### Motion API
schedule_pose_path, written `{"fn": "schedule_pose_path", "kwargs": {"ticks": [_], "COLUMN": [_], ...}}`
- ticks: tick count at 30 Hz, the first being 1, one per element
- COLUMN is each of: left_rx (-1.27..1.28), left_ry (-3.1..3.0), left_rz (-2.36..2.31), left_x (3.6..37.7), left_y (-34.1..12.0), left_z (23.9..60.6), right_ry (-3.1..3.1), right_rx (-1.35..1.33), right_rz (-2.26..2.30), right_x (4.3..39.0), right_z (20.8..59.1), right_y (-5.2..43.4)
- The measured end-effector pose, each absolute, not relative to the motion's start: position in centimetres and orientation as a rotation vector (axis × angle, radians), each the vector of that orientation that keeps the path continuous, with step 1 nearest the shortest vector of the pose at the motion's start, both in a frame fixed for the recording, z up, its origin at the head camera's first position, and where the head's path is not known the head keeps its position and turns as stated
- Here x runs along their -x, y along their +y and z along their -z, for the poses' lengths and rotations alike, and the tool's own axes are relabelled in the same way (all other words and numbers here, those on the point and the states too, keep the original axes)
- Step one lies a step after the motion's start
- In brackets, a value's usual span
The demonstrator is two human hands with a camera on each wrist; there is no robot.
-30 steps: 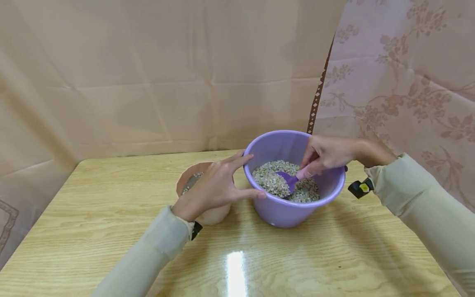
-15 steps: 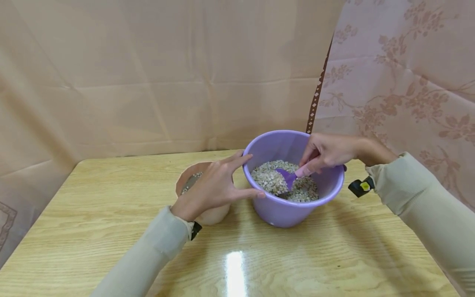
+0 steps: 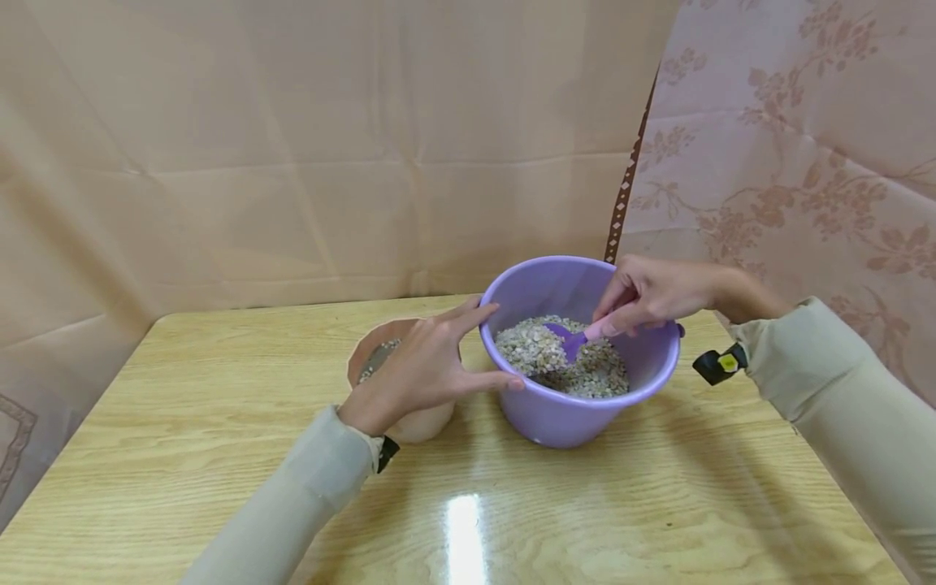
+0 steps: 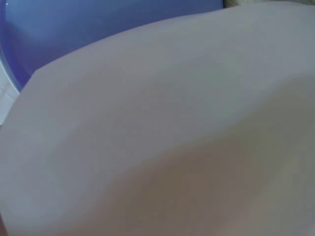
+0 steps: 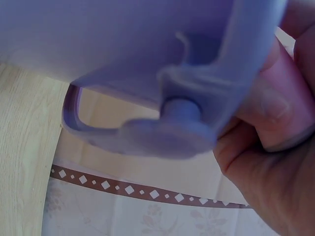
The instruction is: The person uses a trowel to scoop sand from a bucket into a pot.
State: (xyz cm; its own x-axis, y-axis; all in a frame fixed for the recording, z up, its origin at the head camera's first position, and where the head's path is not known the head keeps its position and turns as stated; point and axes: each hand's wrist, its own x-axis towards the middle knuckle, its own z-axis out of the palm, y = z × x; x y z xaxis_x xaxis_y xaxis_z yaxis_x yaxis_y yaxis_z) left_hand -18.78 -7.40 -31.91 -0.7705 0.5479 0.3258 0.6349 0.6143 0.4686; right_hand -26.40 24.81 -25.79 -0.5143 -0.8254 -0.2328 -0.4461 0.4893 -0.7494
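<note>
A lilac bucket (image 3: 559, 426) stands on the table, part-filled with small pale grains (image 3: 603, 370). My right hand (image 3: 651, 296) pinches the pink handle (image 3: 601, 327) of a purple scoop (image 3: 576, 345) inside it. Grains are heaped over the scoop's blade. My left hand (image 3: 431, 366) is spread at the bucket's left side, with straight thumb and index fingertips on the rim. In the right wrist view, fingers hold the pink handle (image 5: 288, 98) beyond the bucket's rim. Skin and a bit of the blue-looking bucket (image 4: 113, 19) fill the left wrist view.
Behind my left hand stands a peach-coloured pot (image 3: 366, 349) with some grains inside, partly hidden. The bucket's carrying handle (image 5: 98, 132) hangs at its right side. Cloth curtains (image 3: 329, 162) hang behind the wooden table (image 3: 219, 422).
My right hand has risen slightly and shifted a little to the right, the scoop's handle lifting with it. My left hand and the bucket stay put.
</note>
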Motion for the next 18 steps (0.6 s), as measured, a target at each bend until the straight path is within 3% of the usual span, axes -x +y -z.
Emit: {"fn": "schedule_pose_path", "kwargs": {"ticks": [18], "left_rx": [1.013], "left_ry": [-2.67], "left_rz": [0.87], "left_x": [18.81], "left_y": [-7.52], "left_z": [31.87], "right_ry": [2.162], "right_rx": [1.104], "right_rz": [0.866], "right_x": [26.41], "right_z": [25.61], "right_y": [25.43]}}
